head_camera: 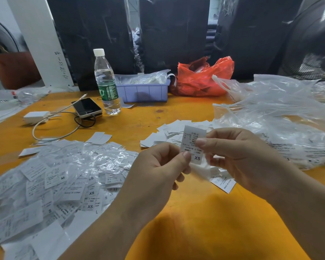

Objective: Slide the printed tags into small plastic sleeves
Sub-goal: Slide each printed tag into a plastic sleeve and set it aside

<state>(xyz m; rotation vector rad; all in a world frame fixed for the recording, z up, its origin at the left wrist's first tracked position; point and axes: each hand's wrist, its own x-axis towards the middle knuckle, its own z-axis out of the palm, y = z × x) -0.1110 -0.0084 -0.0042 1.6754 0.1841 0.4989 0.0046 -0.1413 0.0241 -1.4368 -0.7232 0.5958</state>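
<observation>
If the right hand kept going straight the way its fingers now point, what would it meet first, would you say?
The right hand points leftward across the white printed XS tag it pinches, so it would probably meet the left hand gripping that tag's lower edge; depth is unclear.

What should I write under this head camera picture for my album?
Two hands, left and right, pinch an XS tag above a yellow table.
</observation>
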